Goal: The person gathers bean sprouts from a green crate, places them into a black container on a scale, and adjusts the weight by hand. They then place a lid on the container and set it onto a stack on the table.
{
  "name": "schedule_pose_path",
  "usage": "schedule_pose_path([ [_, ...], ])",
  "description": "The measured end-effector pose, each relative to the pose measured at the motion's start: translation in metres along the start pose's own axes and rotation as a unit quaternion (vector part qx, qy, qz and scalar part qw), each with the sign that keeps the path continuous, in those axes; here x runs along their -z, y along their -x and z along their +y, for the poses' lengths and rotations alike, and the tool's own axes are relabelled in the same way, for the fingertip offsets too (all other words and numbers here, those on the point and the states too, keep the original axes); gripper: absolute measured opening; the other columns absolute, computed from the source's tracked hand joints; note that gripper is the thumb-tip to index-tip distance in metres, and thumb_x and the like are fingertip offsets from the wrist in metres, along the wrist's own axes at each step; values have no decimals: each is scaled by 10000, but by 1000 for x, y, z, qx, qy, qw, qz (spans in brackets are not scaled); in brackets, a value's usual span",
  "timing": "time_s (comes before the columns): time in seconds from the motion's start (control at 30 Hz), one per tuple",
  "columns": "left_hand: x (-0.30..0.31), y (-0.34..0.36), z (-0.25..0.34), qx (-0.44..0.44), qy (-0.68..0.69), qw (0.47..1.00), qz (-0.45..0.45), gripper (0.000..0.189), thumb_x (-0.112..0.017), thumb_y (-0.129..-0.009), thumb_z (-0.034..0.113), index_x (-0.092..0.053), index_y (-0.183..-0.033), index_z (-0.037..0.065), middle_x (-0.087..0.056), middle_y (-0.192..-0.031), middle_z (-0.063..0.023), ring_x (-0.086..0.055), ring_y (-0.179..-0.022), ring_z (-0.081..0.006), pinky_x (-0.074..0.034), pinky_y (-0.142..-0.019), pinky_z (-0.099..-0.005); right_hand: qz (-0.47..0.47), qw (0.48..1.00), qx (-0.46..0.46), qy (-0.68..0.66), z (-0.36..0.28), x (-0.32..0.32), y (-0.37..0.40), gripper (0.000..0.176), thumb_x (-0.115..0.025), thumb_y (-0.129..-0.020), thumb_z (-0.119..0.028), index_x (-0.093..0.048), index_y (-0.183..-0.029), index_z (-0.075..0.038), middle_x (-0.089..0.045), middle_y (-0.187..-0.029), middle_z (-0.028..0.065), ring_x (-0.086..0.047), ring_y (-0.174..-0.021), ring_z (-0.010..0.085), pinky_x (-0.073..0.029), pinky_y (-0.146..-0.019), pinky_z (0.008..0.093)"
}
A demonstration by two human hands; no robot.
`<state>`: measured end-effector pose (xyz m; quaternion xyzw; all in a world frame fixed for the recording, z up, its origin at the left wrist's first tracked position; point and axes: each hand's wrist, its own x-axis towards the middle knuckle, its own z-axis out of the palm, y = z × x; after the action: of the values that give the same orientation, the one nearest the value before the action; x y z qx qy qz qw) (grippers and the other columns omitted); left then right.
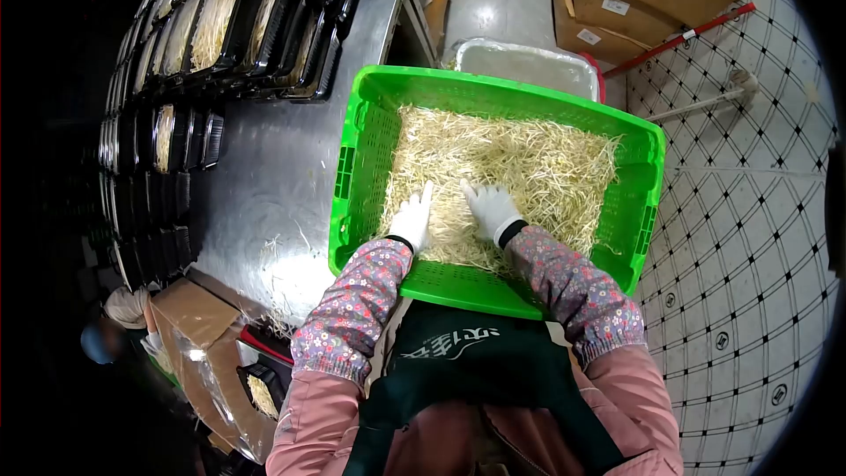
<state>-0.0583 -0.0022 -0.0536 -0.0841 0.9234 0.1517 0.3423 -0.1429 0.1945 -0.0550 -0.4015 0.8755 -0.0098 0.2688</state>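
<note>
A green plastic crate (504, 90) with slotted sides stands right in front of me, filled with a thick layer of bean sprouts (555, 167). My left hand (412, 219), in a white glove, rests on the sprouts near the crate's left front, index finger stretched forward. Close to its right, my right hand (491, 209), also white-gloved, lies on the sprouts with fingers extended and pointing toward the left hand. Some fingertips are partly hidden by the sprouts. Neither hand visibly lifts any.
On the metal table (264, 167) to the left are stacks of black trays (211, 26), several holding sprouts. A grey-rimmed tub (529, 66) sits behind the crate, cardboard boxes (634, 0) beyond it. Another person (132, 308) is at the lower left, near an open carton (207, 353).
</note>
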Motion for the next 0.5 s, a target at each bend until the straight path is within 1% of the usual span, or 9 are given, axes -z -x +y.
schedule_pose_path([
  [0.03, 0, -4, -1, 15, 19, 1000, 9, 1156, -834, -650, 185, -126, -1562, 120, -413, -1442, -247, -523, -1219, -425, -484, -977, -455, -38, 998, -5, -49, 4, -5, -7, 933, -779, -685, -253, -327, -1482, -77, -627, -1157, 180, -610, -1069, 349, -493, -881, 458],
  [0.07, -1, -3, -3, 22, 34, 998, 44, 824, -761, -694, 168, -397, -1427, 75, -592, -1203, -250, -625, -1048, -398, -517, -894, -434, 60, 997, 28, -45, 11, -12, -7, 738, -684, -673, -137, -480, -1381, -83, -660, -903, 115, -649, -847, 314, -514, -719, 415],
  [0.17, 27, 20, 7, 2, 74, 997, 35, 572, -747, -708, 203, -538, -1219, 54, -646, -1079, -248, -652, -977, -390, -523, -859, -446, 102, 989, 62, -84, 23, -1, 2, 540, -635, -707, -101, -587, -1244, -76, -679, -900, 106, -666, -838, 294, -508, -692, 434],
  [0.2, 35, 30, 9, -9, 66, 996, 55, 442, -745, -716, 221, -563, -1081, 50, -669, -1008, -235, -657, -955, -385, -523, -842, -452, 138, 983, 73, -93, 25, 10, 9, 473, -616, -698, -82, -637, -1170, -93, -676, -883, 109, -661, -794, 304, -507, -659, 437],
  [0.23, 51, 43, 17, -38, 48, 998, 34, 380, -682, -778, 198, -553, -1103, 50, -641, -1056, -220, -652, -966, -386, -522, -844, -462, 143, 984, 83, -74, 28, 16, 12, 484, -614, -695, -81, -636, -1177, -107, -676, -880, 106, -659, -788, 304, -506, -655, 436],
  [0.3, 45, 50, 11, -90, 7, 993, 79, 328, -672, -764, 147, -542, -1051, 55, -638, -1003, -194, -654, -920, -375, -525, -789, -466, 154, 982, 103, -31, 37, 30, 10, 506, -612, -689, -79, -636, -1191, -134, -676, -873, 99, -655, -774, 306, -505, -648, 433],
  [0.33, 46, 55, 8, -115, -5, 988, 103, 317, -667, -756, 131, -539, -1037, 61, -632, -980, -181, -652, -898, -367, -525, -767, -462, 123, 989, 85, 12, 40, 44, 12, 547, -603, -725, -86, -615, -1264, -175, -682, -907, 108, -666, -818, 304, -530, -701, 424],
  [0.43, 50, 74, -13, -172, -60, 968, 174, 298, -653, -723, 78, -539, -998, 90, -607, -914, -121, -640, -846, -322, -519, -681, -437, 82, 995, -24, -55, 71, 73, 16, 577, -609, -749, -102, -591, -1320, -185, -686, -936, 124, -677, -885, 299, -545, -784, 414],
  [0.5, 44, 79, -30, -176, -85, 968, 159, 334, -662, -725, 89, -560, -1043, 98, -601, -927, -100, -631, -885, -299, -515, -670, -428, 114, 985, -61, -116, 80, 91, 23, 594, -620, -772, -119, -564, -1358, -197, -686, -969, 137, -679, -921, 293, -555, -810, 400],
])
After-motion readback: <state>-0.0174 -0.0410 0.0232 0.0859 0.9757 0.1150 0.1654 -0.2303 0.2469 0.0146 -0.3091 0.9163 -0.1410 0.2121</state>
